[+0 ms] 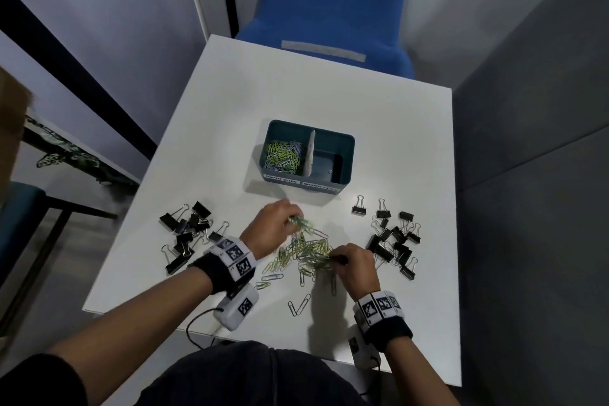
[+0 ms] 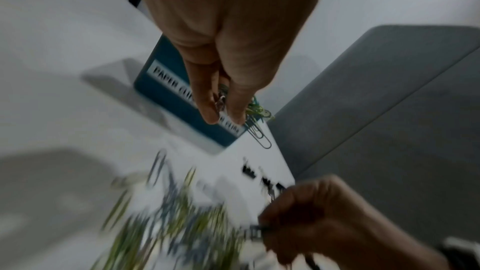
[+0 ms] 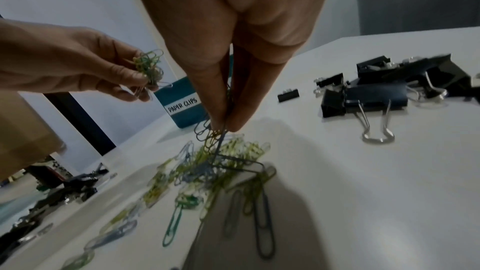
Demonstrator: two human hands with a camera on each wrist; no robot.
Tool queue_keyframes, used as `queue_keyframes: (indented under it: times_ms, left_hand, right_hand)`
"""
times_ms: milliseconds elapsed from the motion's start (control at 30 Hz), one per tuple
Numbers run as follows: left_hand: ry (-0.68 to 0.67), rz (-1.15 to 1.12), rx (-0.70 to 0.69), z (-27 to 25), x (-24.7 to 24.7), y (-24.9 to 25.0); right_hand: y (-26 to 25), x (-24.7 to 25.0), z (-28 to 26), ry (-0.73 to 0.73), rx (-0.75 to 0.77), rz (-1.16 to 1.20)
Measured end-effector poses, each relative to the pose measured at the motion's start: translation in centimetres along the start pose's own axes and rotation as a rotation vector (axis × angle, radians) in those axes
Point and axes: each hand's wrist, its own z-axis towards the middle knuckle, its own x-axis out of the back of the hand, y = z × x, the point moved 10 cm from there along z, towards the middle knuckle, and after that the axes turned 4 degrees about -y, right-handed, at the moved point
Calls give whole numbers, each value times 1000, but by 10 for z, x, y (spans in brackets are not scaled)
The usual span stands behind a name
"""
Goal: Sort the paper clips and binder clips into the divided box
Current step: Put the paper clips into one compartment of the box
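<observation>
The task stands roughly at its midpoint, judging by what lies where. The teal plastic divided box (image 1: 333, 138) sits near the middle of the white tabletop (image 1: 405, 148), toward the far edge from the person. Its compartment labelled for paper clips already holds a heap of green, yellow and white wire paper clips (image 1: 284, 156), while the compartment labelled for binder clips looks empty.

A loose tangle of coloured paper clips (image 1: 311, 249) remains on the tabletop toward the near edge, with a few strays closer to that edge. The left hand (image 1: 273, 224) pinches a small bunch of green and yellow paper clips (image 3: 149, 67), lifted clear of the tangle and just in front of the box. The right hand (image 1: 354, 264) pinches several clips at the tangle's right end, its fingertips (image 3: 221, 118) closed on them and some trailing down to the surface.

None of the black metal binder clips has been sorted: one cluster (image 1: 188, 231) lies toward the left edge, another (image 1: 392, 237) toward the right edge.
</observation>
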Motion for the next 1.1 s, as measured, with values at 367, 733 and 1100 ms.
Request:
queue_keyframes:
  times_ms: [367, 733, 1100]
  left_hand:
    - [166, 89, 105, 83, 104, -1]
    - [181, 104, 183, 14, 47, -42]
    - [-233, 351, 257, -54, -57, -105]
  right_hand:
    - [-103, 76, 15, 50, 234, -3]
    - [-198, 112, 116, 164, 313, -134]
    - [-77, 29, 67, -70, 157, -222]
